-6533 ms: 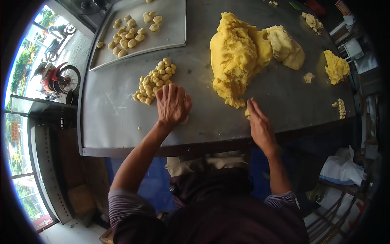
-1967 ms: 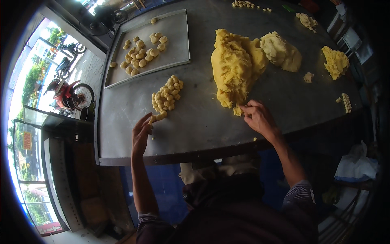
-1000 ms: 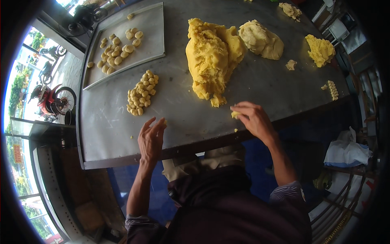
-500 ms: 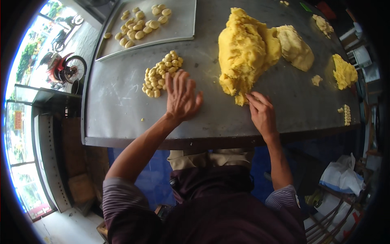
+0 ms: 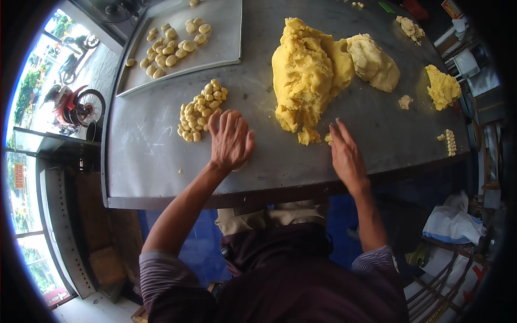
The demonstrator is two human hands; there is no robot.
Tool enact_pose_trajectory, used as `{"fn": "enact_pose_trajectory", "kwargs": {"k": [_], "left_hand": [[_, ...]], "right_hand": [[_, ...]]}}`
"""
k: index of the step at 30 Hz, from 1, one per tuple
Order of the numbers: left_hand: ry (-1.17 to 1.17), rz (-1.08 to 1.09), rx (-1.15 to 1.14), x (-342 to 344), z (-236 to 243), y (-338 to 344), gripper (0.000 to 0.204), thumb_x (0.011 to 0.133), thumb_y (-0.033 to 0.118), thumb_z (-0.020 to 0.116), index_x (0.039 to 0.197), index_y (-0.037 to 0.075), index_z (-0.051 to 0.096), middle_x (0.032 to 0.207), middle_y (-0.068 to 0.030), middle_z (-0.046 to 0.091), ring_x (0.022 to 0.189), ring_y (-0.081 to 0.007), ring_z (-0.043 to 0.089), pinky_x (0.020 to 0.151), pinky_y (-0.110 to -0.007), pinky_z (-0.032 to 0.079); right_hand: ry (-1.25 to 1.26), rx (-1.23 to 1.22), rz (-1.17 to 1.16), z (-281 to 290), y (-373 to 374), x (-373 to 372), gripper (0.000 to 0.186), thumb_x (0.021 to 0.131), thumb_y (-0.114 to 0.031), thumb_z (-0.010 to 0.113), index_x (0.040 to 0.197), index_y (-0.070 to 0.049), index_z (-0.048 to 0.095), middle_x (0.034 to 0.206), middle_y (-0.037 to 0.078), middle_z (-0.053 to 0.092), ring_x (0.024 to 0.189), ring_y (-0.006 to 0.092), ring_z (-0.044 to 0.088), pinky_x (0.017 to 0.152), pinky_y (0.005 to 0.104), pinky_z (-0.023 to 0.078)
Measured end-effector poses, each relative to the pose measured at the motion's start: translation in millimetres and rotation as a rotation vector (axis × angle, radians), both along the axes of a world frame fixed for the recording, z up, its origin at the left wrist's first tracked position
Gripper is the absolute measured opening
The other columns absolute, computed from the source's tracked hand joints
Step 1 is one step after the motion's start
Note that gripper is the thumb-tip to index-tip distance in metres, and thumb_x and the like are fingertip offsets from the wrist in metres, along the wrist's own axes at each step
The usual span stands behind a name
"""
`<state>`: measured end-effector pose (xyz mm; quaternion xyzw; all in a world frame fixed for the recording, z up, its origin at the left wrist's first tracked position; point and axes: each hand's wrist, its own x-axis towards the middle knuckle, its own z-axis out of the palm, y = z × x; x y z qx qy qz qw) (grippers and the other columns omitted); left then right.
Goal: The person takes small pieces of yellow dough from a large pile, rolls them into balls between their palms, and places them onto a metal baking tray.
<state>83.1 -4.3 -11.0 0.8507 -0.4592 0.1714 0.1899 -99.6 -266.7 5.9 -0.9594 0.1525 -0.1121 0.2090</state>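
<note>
Beside the pile of small dough balls (image 5: 200, 112), my left hand (image 5: 231, 141) is palm down over the metal tabletop, fingers apart and bent. A pale sliver shows under its heel; I cannot make out the rest. My right hand (image 5: 347, 156) is just right of the low end of a big mound of yellow dough (image 5: 301, 70). A small piece of yellow dough (image 5: 328, 138) sits at its thumb and fingertips, apart from the mound. Against the mound's right side rests a paler lump of dough (image 5: 374, 62).
A metal tray (image 5: 229, 32) with larger flattened dough rounds (image 5: 169, 48) lies at the far left. Toward the right edge are another yellow dough lump (image 5: 442, 88), dough scraps (image 5: 405, 102) and a cluster of tiny dough balls (image 5: 451, 142). The table's front edge (image 5: 269, 200) is near my waist.
My right hand has come away from the mound's tip, and a small dough piece is now separate beside its fingers. My left hand stays by the pile. The whole view has shifted slightly.
</note>
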Motion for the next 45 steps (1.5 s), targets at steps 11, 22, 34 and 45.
{"fn": "enact_pose_trajectory", "kwargs": {"k": [11, 22, 34, 45], "left_hand": [[-0.043, 0.394, 0.197, -80.4, 0.6, 18.8, 0.030, 0.093, 0.022, 0.065, 0.115, 0.003, 0.061, 0.114, -0.0115, 0.056, 0.114, -0.0248, 0.052, 0.102, -0.049, 0.028], [0.812, 0.460, -0.493, -90.0, 22.1, 18.4, 0.024, 0.098, 0.015, 0.066, 0.117, 0.001, 0.065, 0.094, -0.0170, 0.072, 0.088, -0.0281, 0.069, 0.083, -0.039, 0.054], [1.167, 0.222, -0.489, -78.8, 24.1, -11.9, 0.025, 0.096, 0.019, 0.070, 0.109, -0.002, 0.072, 0.086, -0.0133, 0.075, 0.078, -0.0199, 0.074, 0.069, -0.036, 0.058], [0.812, 0.245, -0.247, -89.7, 0.8, -11.0, 0.027, 0.084, 0.013, 0.075, 0.103, 0.005, 0.059, 0.079, -0.0203, 0.069, 0.078, -0.0439, 0.068, 0.064, -0.047, 0.053]], "right_hand": [[-0.176, 0.036, -0.015, -9.3, 3.9, -8.6, 0.042, 0.088, 0.011, 0.054, 0.127, 0.003, 0.065, 0.136, 0.017, 0.062, 0.121, 0.0390, 0.061, 0.101, 0.0421, 0.053], [-0.208, 0.174, 0.134, 24.2, 26.0, 14.7, 0.035, 0.091, 0.004, 0.061, 0.125, 0.001, 0.067, 0.125, 0.019, 0.066, 0.113, 0.0374, 0.064, 0.095, 0.0419, 0.054], [-0.403, 0.453, 0.251, 27.0, 106.2, 20.4, 0.034, 0.084, 0.002, 0.073, 0.117, -0.006, 0.075, 0.117, 0.011, 0.073, 0.102, 0.0328, 0.067, 0.091, 0.0377, 0.055], [-0.258, 0.385, 0.314, 18.2, 115.8, 20.3, 0.026, 0.084, 0.004, 0.072, 0.109, 0.000, 0.073, 0.102, 0.014, 0.071, 0.095, 0.0317, 0.070, 0.082, 0.0389, 0.057]]}}
